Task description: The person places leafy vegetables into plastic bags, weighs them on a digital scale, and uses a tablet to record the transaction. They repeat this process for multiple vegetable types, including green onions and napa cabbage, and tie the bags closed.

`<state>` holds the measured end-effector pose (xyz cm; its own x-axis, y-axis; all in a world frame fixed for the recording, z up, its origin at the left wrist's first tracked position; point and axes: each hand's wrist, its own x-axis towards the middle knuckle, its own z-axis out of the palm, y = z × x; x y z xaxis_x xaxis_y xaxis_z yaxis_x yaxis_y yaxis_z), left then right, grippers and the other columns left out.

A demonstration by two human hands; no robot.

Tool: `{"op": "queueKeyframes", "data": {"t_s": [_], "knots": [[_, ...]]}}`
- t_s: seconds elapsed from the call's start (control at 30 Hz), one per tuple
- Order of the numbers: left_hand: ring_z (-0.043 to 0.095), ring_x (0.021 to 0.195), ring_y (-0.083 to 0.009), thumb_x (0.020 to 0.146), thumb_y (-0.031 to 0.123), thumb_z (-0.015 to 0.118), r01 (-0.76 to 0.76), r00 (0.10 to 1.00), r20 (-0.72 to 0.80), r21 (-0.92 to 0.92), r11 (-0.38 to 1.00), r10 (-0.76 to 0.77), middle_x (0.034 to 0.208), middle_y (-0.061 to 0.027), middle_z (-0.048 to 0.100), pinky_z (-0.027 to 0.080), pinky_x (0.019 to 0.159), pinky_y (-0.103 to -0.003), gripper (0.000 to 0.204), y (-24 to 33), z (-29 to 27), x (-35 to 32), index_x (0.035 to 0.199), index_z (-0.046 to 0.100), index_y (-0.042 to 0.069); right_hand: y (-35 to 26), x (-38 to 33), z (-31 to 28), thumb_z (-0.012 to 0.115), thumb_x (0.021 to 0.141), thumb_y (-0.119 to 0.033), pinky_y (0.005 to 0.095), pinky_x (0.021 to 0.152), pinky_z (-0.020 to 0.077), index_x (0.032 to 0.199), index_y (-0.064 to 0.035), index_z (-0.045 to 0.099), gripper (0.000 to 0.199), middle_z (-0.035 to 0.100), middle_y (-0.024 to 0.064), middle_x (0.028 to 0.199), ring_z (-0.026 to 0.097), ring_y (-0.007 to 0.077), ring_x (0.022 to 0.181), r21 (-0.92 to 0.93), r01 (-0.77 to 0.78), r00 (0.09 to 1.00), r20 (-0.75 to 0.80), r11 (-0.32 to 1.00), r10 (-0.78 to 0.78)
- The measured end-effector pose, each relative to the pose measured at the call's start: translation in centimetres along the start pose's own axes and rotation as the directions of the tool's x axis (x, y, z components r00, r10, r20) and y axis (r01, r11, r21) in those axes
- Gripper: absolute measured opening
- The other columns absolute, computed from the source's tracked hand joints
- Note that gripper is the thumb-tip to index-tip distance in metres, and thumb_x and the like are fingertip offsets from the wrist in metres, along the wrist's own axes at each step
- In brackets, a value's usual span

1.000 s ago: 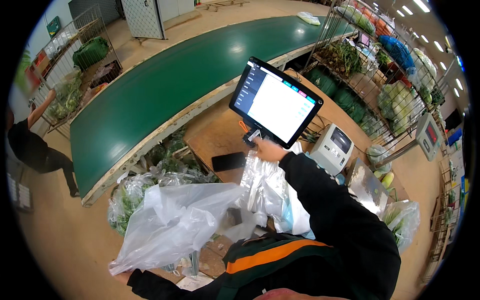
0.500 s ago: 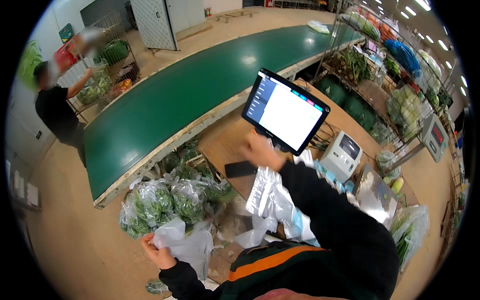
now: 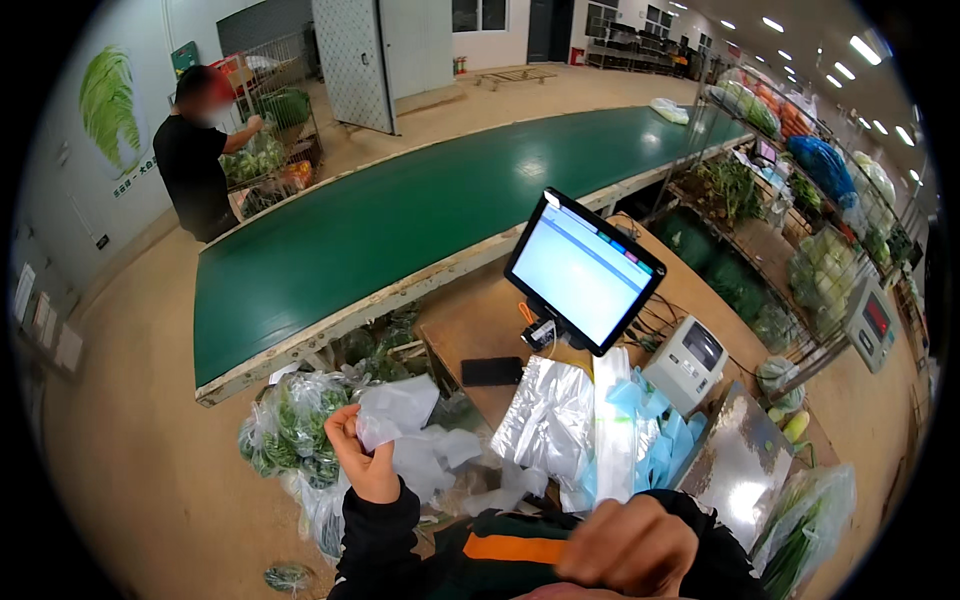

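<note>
My left hand is closed on the edge of a thin, whitish plastic bag, which bunches to the right of its fingers. Bagged leafy greens are piled just beyond and left of that hand. Close to my chest, my right hand has curled fingers and is slightly blurred; whatever may be inside it is hidden. Ahead of it, silvery plastic bags lie on the wooden table beside a white strip and crumpled light-blue sheets.
A touchscreen monitor stands on the table, with a black phone and a grey label printer near it. Beyond runs a green conveyor belt. A scale display and shelves of vegetables are at right. Another person stands far left.
My right hand has drawn back from in front of the monitor to my chest. My left hand has lifted the plastic bag up and rightward. The screen looks different, and the view has tilted upward.
</note>
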<state>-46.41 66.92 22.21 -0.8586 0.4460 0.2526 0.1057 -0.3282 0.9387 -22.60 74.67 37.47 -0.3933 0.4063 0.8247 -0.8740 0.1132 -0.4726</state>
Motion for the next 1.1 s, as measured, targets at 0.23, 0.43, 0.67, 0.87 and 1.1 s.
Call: {"op": "queueKeyframes", "data": {"t_s": [0.23, 0.43, 0.67, 0.87, 1.1], "knots": [[0.051, 0.09, -0.012, 0.081, -0.001, 0.06, -0.065, 0.978, 0.193, -0.082, 0.995, 0.08, 0.104, -0.0052, 0.051, 0.041, 0.082, -0.024, 0.052, 4.7, 4.7, -6.6, 0.129, 0.039, 0.0, -0.4, -4.2, -1.3, 0.077, 0.078, -0.009, 0.0491, 0.076, 0.0535, 0.11, 0.0013, 0.061, 0.038, 0.066, 0.0195, 0.103, 0.064, 0.0374, 0.088, -0.127, -0.098, 0.994, 0.034, 0.987, 0.103], [0.059, 0.074, -0.0195, 0.075, -0.003, 0.066, -0.3, 0.582, 0.794, 0.006, 0.954, 0.178, 0.087, -0.009, 0.057, 0.049, 0.067, -0.032, 0.063, 4.3, 3.6, -8.6, 0.134, 0.043, 0.0, 6.0, -9.7, -9.6, 0.067, 0.081, -0.003, 0.0437, 0.098, 0.0457, 0.129, 0.0025, 0.054, 0.05, 0.065, 0.0167, 0.116, 0.057, 0.0388, 0.113, -0.925, -0.213, 0.879, -0.041, 0.315, 0.475], [0.063, 0.086, -0.0383, 0.07, -0.008, 0.061, -0.496, 0.869, 0.447, 0.788, 0.365, 0.213, 0.096, -0.0143, 0.057, 0.052, 0.068, -0.043, 0.039, -3.7, -2.7, -1.9, 0.106, 0.065, 0.008, -5.4, -9.9, -11.7, 0.057, 0.091, -0.002, 0.0359, 0.06, 0.0486, 0.106, -0.0039, 0.062, 0.017, 0.063, 0.0143, 0.082, 0.059, 0.0292, 0.062, -0.948, -0.317, 0.902, -0.313, -0.035, 0.299], [0.064, 0.093, -0.0157, 0.081, -0.008, 0.054, 0.194, 0.635, 0.687, 0.301, 0.934, -0.353, 0.106, -0.0091, 0.064, 0.053, 0.068, -0.03, 0.041, -6.3, -0.1, -1.3, 0.121, 0.057, -0.004, -7.5, -17.8, -26.9, 0.063, 0.085, -0.008, 0.0458, 0.067, 0.0508, 0.097, -0.0041, 0.06, 0.013, 0.061, 0.0178, 0.081, 0.063, 0.0365, 0.08, -0.93, -0.079, 0.915, -0.21, -0.358, 0.343], [0.062, 0.075, -0.0233, 0.076, 0.001, 0.066, -0.664, 0.261, 0.502, -0.526, 0.531, 0.824, 0.085, -0.0094, 0.06, 0.052, 0.063, -0.034, 0.034, 11.0, 17.2, -4.7, 0.11, 0.059, 0.003, -29.2, -15.1, -23.1, 0.055, 0.091, -0.008, 0.0433, 0.069, 0.0493, 0.094, -0.0061, 0.058, 0.005, 0.06, 0.0148, 0.09, 0.059, 0.0328, 0.075, -0.438, -0.307, 0.951, -0.108, -0.845, -0.29]]}}
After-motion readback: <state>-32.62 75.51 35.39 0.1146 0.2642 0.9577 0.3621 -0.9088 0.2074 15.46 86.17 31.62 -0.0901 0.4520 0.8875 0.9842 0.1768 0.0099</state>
